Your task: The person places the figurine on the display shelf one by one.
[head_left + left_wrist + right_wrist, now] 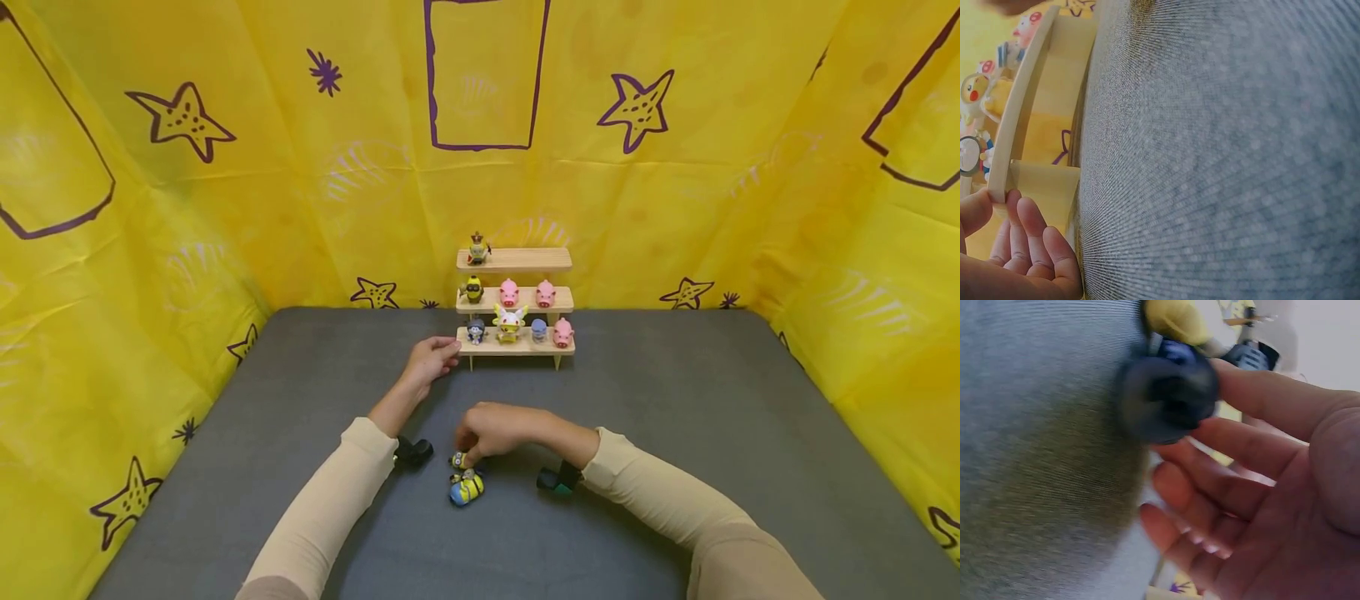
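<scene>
My left hand pinches the left end of the bottom tier of a small wooden display shelf; in the left wrist view the thumb and forefinger meet at the board's corner. Nearer the front, my right hand pinches a small minion figurine low over the dark table. Its dark round base faces the right wrist camera, blurred, between thumb and fingers. A second minion figurine, yellow and blue, lies on the table just in front of that hand.
Several figurines stand on the three tiers: a crowned yellow one on top, pink pigs on the middle and bottom tiers, and a white-and-yellow figure at the bottom. Yellow patterned cloth walls the grey table at back and sides.
</scene>
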A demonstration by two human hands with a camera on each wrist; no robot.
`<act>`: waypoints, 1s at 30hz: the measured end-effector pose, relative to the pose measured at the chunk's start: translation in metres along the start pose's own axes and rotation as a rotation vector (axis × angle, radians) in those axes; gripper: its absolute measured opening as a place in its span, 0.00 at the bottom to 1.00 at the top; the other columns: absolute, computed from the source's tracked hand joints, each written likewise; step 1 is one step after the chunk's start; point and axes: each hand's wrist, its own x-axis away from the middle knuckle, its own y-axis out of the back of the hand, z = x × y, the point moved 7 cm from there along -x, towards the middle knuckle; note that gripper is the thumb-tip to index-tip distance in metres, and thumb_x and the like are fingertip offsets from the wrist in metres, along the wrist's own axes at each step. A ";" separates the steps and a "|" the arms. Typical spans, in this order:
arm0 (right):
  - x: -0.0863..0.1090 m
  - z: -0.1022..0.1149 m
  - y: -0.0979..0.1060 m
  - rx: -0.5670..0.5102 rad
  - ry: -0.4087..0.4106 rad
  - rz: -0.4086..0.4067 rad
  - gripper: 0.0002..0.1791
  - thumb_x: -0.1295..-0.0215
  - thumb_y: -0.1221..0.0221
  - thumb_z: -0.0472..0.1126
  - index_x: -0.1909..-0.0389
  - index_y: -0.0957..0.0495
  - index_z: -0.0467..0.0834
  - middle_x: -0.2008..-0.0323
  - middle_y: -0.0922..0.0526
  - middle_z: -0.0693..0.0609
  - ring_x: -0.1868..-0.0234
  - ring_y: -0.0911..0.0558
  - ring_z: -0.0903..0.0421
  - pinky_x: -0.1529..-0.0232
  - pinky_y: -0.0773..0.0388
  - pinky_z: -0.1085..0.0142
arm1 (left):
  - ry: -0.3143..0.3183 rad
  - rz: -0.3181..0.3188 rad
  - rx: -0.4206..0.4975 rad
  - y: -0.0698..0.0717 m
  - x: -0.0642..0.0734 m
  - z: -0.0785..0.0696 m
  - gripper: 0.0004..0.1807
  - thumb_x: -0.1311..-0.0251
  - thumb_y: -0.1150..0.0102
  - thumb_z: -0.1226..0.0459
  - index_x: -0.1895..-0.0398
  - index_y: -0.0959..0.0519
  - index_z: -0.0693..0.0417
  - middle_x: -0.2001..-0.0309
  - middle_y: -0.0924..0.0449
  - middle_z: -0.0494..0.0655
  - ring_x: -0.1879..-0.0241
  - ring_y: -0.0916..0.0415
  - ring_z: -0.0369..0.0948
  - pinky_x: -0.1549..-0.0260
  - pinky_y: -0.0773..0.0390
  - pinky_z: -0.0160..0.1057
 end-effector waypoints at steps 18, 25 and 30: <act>0.005 -0.005 -0.003 -0.073 -0.079 0.065 0.09 0.45 0.30 0.44 0.65 0.15 0.45 0.72 0.15 0.57 0.72 0.23 0.67 0.66 0.27 0.74 | -0.006 -0.004 0.002 0.000 0.001 0.001 0.19 0.32 0.44 0.60 0.43 0.24 0.62 0.63 0.20 0.46 0.64 0.22 0.39 0.61 0.23 0.36; 0.005 -0.007 -0.006 -0.077 -0.071 0.077 0.08 0.46 0.30 0.43 0.67 0.15 0.46 0.75 0.17 0.59 0.74 0.26 0.68 0.69 0.30 0.74 | -0.011 -0.006 0.006 0.001 0.001 0.002 0.19 0.32 0.44 0.60 0.43 0.24 0.63 0.64 0.20 0.45 0.65 0.22 0.38 0.62 0.24 0.35; 0.007 -0.006 -0.005 -0.084 -0.063 0.093 0.06 0.46 0.30 0.42 0.68 0.15 0.46 0.75 0.18 0.59 0.73 0.26 0.67 0.68 0.30 0.74 | -0.013 -0.003 0.006 0.001 0.000 0.001 0.19 0.32 0.44 0.61 0.43 0.24 0.63 0.64 0.20 0.45 0.67 0.23 0.36 0.63 0.24 0.34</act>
